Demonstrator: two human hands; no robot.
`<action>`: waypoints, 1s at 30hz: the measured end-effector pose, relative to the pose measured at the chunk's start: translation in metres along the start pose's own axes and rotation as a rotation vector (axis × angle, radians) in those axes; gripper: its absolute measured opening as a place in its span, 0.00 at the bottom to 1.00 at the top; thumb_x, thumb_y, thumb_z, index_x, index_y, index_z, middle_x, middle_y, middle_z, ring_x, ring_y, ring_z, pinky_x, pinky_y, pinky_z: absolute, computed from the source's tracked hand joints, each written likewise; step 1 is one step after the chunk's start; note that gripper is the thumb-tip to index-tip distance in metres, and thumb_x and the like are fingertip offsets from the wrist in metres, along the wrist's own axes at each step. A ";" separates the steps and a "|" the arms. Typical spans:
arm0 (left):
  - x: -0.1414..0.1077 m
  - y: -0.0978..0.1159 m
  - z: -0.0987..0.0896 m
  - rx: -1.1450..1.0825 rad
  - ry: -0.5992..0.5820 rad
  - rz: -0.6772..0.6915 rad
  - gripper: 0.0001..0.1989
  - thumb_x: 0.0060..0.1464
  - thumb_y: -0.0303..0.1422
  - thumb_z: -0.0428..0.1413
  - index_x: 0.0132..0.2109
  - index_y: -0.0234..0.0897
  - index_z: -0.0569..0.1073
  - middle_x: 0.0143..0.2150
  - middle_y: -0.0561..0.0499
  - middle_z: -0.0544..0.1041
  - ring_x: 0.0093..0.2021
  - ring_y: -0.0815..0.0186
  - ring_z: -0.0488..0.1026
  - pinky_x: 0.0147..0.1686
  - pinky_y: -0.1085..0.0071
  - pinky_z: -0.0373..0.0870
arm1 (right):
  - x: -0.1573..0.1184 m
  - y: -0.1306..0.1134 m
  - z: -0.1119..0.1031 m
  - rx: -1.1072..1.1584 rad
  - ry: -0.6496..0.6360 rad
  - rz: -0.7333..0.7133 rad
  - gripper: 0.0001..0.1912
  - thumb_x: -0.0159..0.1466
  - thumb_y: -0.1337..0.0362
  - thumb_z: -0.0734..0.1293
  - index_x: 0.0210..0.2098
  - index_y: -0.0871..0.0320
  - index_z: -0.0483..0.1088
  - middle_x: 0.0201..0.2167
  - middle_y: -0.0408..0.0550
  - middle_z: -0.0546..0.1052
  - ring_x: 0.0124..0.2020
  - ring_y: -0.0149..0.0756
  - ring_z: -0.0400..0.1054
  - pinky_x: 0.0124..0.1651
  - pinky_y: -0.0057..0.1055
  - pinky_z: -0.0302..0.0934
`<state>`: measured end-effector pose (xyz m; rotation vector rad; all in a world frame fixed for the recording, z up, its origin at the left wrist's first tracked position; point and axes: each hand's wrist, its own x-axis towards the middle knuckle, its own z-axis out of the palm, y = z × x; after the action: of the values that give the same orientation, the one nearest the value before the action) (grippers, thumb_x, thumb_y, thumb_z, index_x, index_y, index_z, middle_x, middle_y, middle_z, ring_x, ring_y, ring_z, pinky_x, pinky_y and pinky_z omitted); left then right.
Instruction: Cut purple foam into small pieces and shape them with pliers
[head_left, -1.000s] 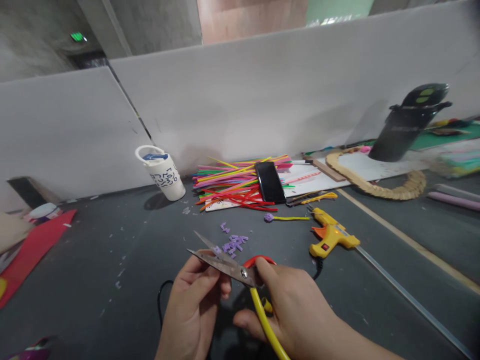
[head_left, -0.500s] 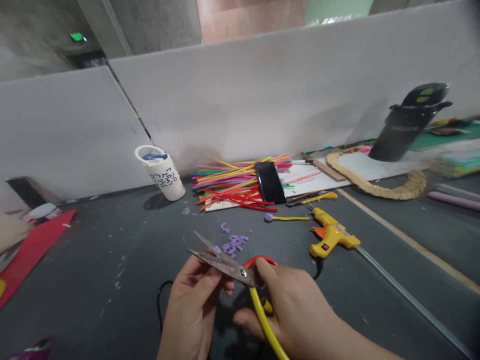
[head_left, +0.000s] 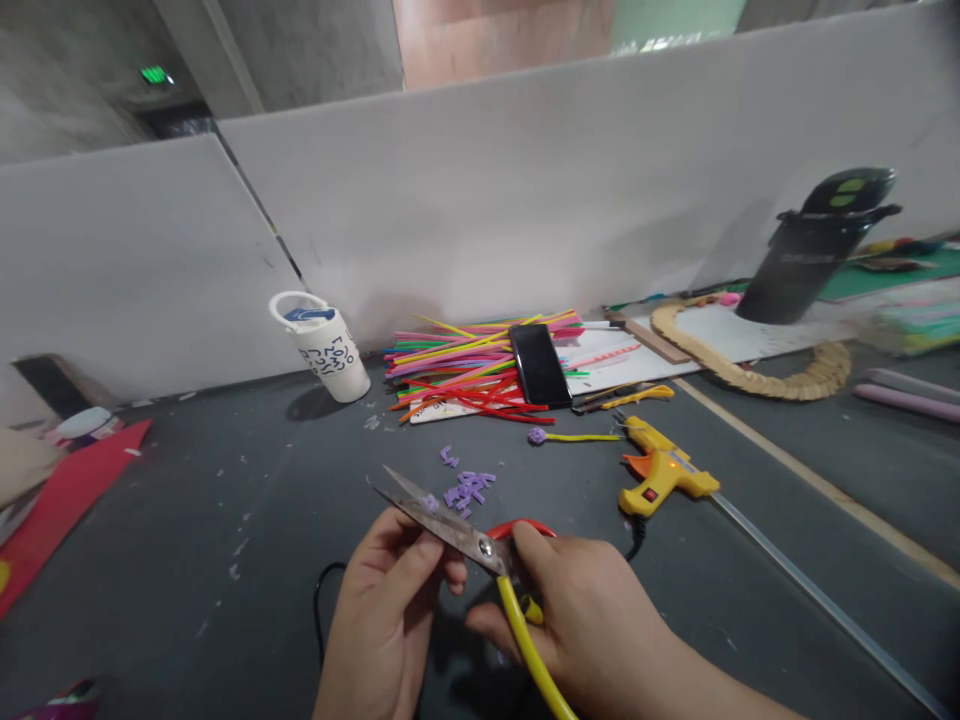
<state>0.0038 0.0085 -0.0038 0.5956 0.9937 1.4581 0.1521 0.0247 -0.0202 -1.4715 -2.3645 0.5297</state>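
My right hand [head_left: 592, 610] grips scissors [head_left: 469, 538] with one red and one yellow handle. Their blades are slightly apart and point up-left across the fingertips of my left hand [head_left: 397, 590]. Thumb and fingers of that hand are pinched together just below the blades; what they hold is hidden. A small purple piece [head_left: 430, 503] shows between the blades, and I cannot tell whether it is held. Several cut purple bits [head_left: 469, 490] lie on the dark table beyond. Behind them is a yellow stem with a purple ball [head_left: 537, 436] at its end.
At right lies a yellow glue gun [head_left: 664, 470] with a long clear glue stick. Further back are a black phone [head_left: 541, 365], colourful pipe cleaners [head_left: 457, 355], a white cup [head_left: 334, 355] and a black tumbler [head_left: 806, 255]. Red sheet material [head_left: 71, 500] lies at left.
The scissor blades have closed a little, their tips now nearer each other. Both hands stay almost in place, and the things on the table have not moved.
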 end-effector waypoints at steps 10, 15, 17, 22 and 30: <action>0.002 0.003 0.002 0.001 0.003 0.016 0.02 0.43 0.27 0.62 0.29 0.34 0.77 0.23 0.53 0.73 0.22 0.73 0.66 0.23 0.79 0.66 | 0.002 -0.002 -0.008 0.016 -0.013 -0.006 0.26 0.51 0.38 0.63 0.32 0.56 0.62 0.25 0.46 0.74 0.27 0.43 0.69 0.26 0.29 0.49; 0.004 0.002 0.002 0.004 0.006 0.031 0.02 0.43 0.28 0.62 0.29 0.35 0.77 0.23 0.53 0.73 0.22 0.73 0.67 0.24 0.78 0.66 | 0.002 -0.001 -0.008 0.016 -0.023 0.017 0.28 0.51 0.37 0.62 0.32 0.57 0.63 0.26 0.48 0.74 0.28 0.45 0.69 0.27 0.31 0.50; 0.004 0.002 0.001 0.017 0.007 0.064 0.01 0.44 0.28 0.62 0.28 0.35 0.77 0.23 0.54 0.73 0.23 0.72 0.67 0.25 0.78 0.66 | 0.002 -0.002 -0.009 0.022 -0.037 0.025 0.28 0.50 0.37 0.62 0.33 0.57 0.63 0.26 0.48 0.74 0.28 0.46 0.69 0.28 0.31 0.50; 0.002 0.002 -0.003 0.121 -0.038 0.173 0.01 0.47 0.27 0.60 0.29 0.37 0.76 0.25 0.54 0.74 0.25 0.72 0.68 0.27 0.78 0.65 | 0.001 -0.002 -0.012 0.060 -0.076 0.031 0.28 0.49 0.38 0.64 0.34 0.56 0.62 0.28 0.47 0.74 0.29 0.45 0.68 0.27 0.31 0.49; 0.000 0.006 -0.001 0.074 -0.058 0.145 0.05 0.45 0.24 0.60 0.28 0.38 0.76 0.25 0.56 0.74 0.25 0.72 0.68 0.27 0.78 0.65 | -0.001 -0.002 -0.012 0.129 -0.053 -0.026 0.29 0.48 0.38 0.65 0.34 0.56 0.61 0.27 0.46 0.73 0.28 0.43 0.67 0.27 0.30 0.48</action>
<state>0.0004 0.0087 0.0007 0.7733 0.9791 1.5271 0.1563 0.0253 -0.0086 -1.3843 -2.3382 0.7079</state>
